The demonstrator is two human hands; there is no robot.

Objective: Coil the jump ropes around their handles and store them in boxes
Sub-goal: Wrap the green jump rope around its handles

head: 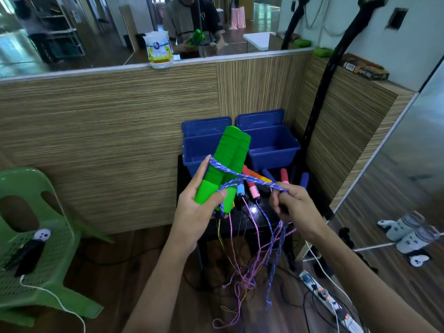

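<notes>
My left hand [199, 207] grips two green foam handles [227, 162] held side by side, pointing up and away. A blue patterned rope [254, 180] crosses over the handles and runs right to my right hand [292, 207], which pinches it taut. More rope hangs below my hands toward the floor. Two open blue boxes [274, 146] stand behind the handles on a small black table [249, 212]. Other jump ropes with red, blue and pink handles [283, 176] lie on the table, their cords [242, 272] dangling off the front edge.
A green plastic chair [36, 248] stands at the left. A wood-panelled wall [120, 128] rises behind the table, with a mirror above it. A power strip [329, 299] and cables lie on the floor at the right, beside a glass panel.
</notes>
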